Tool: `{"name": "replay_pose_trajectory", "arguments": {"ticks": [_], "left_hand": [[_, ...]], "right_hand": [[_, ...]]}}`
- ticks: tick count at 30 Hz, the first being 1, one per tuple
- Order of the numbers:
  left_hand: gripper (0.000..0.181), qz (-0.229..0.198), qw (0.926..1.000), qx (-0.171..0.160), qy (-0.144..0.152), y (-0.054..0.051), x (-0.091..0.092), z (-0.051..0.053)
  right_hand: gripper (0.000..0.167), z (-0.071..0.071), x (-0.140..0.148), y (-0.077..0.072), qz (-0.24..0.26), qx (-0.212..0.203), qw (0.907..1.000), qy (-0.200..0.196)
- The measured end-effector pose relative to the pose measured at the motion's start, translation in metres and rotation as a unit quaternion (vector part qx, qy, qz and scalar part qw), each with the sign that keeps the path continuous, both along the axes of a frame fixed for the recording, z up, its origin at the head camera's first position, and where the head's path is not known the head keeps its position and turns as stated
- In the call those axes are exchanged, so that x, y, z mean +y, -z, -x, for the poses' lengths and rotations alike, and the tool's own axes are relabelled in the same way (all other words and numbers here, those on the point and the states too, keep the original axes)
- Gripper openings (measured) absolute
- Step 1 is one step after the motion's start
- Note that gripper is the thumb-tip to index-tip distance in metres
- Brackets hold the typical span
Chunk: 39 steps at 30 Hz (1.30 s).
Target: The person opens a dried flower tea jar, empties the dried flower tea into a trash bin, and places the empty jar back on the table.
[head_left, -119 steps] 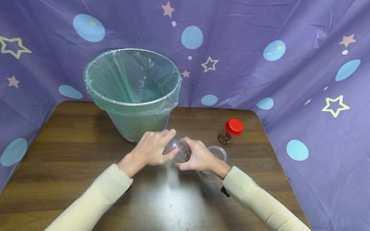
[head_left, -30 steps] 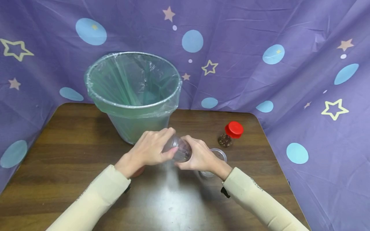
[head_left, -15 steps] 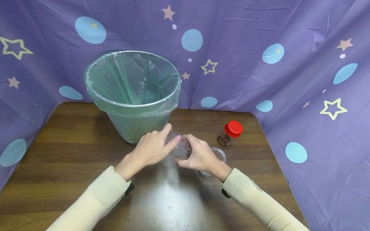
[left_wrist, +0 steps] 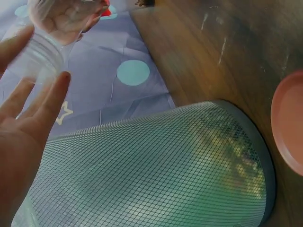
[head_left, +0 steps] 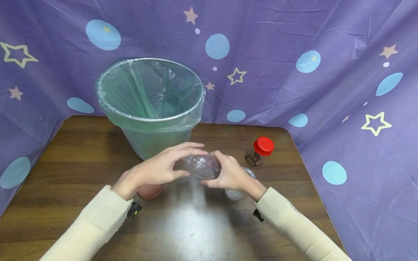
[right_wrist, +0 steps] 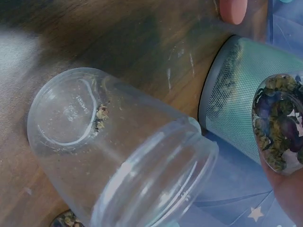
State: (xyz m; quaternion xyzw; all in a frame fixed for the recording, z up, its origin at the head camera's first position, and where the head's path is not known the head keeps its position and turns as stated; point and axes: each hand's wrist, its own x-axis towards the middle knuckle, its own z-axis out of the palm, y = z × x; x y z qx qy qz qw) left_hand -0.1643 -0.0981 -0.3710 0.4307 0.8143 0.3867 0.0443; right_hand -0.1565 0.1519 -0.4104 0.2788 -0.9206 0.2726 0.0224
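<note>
Before a purple star-printed curtain (head_left: pixel 261 21), a brown wood-grain table (head_left: pixel 81 174) bears a round grey mesh bin (head_left: pixel 158 143) lined with translucent green plastic (head_left: pixel 143 94). In front of the bin, towards its right, the right hand (head_left: pixel 230 174) grips a tilted clear plastic jar (head_left: pixel 201 166); the left hand (head_left: pixel 158 167), fingers extended and thumb apart, is at the jar's mouth, contact unclear. Right of the bin stand another clear plastic jar (head_left: pixel 234 194) and a small red-lidded clear jar (head_left: pixel 260 149).
</note>
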Motion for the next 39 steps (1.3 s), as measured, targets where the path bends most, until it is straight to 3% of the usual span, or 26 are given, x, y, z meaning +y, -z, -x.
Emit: {"name": "replay_pose_trajectory", "arguments": {"ticks": [6,13,18,24,35,39], "left_hand": [[0.069,-0.004,1.0000,-0.005,-0.001,0.001,0.001,0.002],[0.070,0.006,0.9992,-0.039,-0.009,-0.001,0.001,0.001],[0.069,0.058,0.9972,-0.026,-0.039,-0.001,0.001,0.000],[0.066,0.082,0.9939,-0.033,-0.065,-0.001,0.003,0.002],[0.060,0.099,0.9813,-0.091,-0.138,0.002,0.010,0.002],[0.063,0.081,0.9833,-0.069,-0.148,0.003,0.011,-0.001]], "right_hand": [[0.066,-0.002,0.000,0.004,0.007,-0.002,1.0000,0.002],[0.067,-0.004,-0.001,0.009,0.005,0.005,1.0000,-0.003],[0.066,-0.004,-0.001,0.012,0.000,0.011,0.9999,-0.006],[0.067,-0.004,-0.003,0.012,-0.002,0.023,0.9997,-0.004],[0.068,-0.005,-0.004,0.013,-0.009,0.036,0.9993,0.000],[0.069,-0.004,-0.003,0.011,-0.004,0.040,0.9992,0.001]]}}
